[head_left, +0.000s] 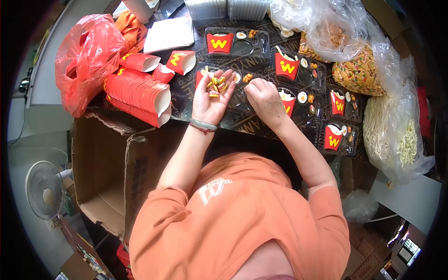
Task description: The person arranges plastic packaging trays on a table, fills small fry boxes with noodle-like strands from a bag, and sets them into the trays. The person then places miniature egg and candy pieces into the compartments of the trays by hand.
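My left hand (212, 100) is turned palm up, fingers half curled, cradling several miniature burgers (216, 87). My right hand (267, 99) is pinched closed just to the right of it; whatever its fingertips hold is hidden. Beneath both hands lies a clear plastic tray partly covered by them, with a red fries box, a toy fried egg and small orange-brown pieces (248, 77) showing. Another tray (237, 42) behind it holds a red fries box (219, 43) and a fried egg (241, 35). More filled trays sit to the right, one partly behind my right hand.
Stacked red fries boxes (137, 95) and a red plastic bag (88, 60) are at left. Clear bags of miniature burgers (359, 70) and pale fry strips (392, 128) are at right. Stacked clear trays (226, 9) stand at the back; a cardboard box (105, 172) is below the table.
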Demonstrator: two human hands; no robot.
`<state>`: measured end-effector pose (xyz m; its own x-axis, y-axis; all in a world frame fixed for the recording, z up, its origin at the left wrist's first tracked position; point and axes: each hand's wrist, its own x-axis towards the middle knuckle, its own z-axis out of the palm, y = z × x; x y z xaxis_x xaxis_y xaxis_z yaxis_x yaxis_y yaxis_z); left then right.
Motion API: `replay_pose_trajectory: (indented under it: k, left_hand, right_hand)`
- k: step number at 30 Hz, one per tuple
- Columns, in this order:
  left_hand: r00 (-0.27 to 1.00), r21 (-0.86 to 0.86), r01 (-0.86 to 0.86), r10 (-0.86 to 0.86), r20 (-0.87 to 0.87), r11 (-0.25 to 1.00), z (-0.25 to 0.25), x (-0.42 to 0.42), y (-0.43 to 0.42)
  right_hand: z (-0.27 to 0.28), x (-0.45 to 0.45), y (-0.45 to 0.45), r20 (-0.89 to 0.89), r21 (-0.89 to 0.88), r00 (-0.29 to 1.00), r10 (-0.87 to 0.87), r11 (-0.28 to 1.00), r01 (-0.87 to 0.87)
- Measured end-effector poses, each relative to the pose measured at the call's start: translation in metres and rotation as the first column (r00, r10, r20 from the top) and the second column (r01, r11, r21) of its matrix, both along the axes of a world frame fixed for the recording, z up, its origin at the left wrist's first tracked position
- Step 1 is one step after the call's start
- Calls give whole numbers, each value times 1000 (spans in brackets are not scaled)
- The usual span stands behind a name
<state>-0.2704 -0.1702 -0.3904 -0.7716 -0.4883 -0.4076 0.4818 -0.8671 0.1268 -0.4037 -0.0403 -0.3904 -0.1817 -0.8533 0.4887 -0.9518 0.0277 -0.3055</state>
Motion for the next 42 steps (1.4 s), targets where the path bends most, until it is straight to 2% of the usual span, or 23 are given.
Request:
replay_pose_trajectory:
  k: [4,6,8,11,12,13,18,21,22,23,24,26,29,30,33,36,40,42]
  left_hand:
    - [1000,16,15,-14,-27,1000,0,0,1]
    - [999,17,24,-23,-37,1000,-1,2,1]
    - [989,59,89,-82,-122,994,-1,3,1]
    - [977,74,154,-141,-160,985,3,0,6]
    - [960,91,184,-158,-232,979,3,-2,8]
    - [962,87,179,-156,-224,980,4,-7,11]
    - [983,103,109,-91,-162,989,8,-23,7]
    - [990,151,61,-40,-136,987,9,-30,-6]
    - [994,164,41,-24,-107,986,10,-31,-9]
    - [993,163,40,-22,-113,986,11,-32,-12]
    - [994,155,31,-15,-104,987,11,-32,-16]
    - [996,151,20,-6,-92,988,15,-33,-21]
    - [995,167,12,5,-99,986,17,-32,-25]
    - [995,165,5,11,-95,986,17,-32,-27]
    - [996,154,-15,29,-90,988,16,-29,-34]
    - [994,159,-26,42,-101,987,15,-27,-42]
    - [991,142,-19,37,-126,990,13,-31,-47]
    - [994,146,-17,33,-107,989,15,-36,-48]
  right_hand:
    - [9,7,8,-63,8,997,53,999,-53]
    - [11,9,11,-36,-6,998,54,999,-54]
    - [15,8,10,-14,-22,998,56,998,-56]
    - [25,6,2,317,-84,946,60,996,-35]
    - [30,8,0,430,-51,902,38,999,-18]
    - [39,11,-4,533,-18,846,11,1000,-2]
    - [35,1,-17,558,-32,827,65,998,-57]
    - [41,-13,-32,904,-42,428,25,999,30]
    - [31,-27,-41,858,-89,513,24,991,103]
    - [34,-39,-49,806,-46,587,-76,981,190]
    - [24,-58,-58,701,-58,700,-135,968,245]
    - [15,-83,-76,466,-18,818,-337,921,390]
    - [1,-97,-96,355,-3,824,-442,881,474]
    - [-4,-98,-99,373,29,812,-449,880,473]
    - [-8,-93,-102,200,42,843,-499,864,501]
    - [-13,-93,-98,113,64,847,-519,855,515]
    - [-7,-96,-95,75,96,865,-496,867,488]
    - [2,-100,-97,260,144,846,-465,885,442]
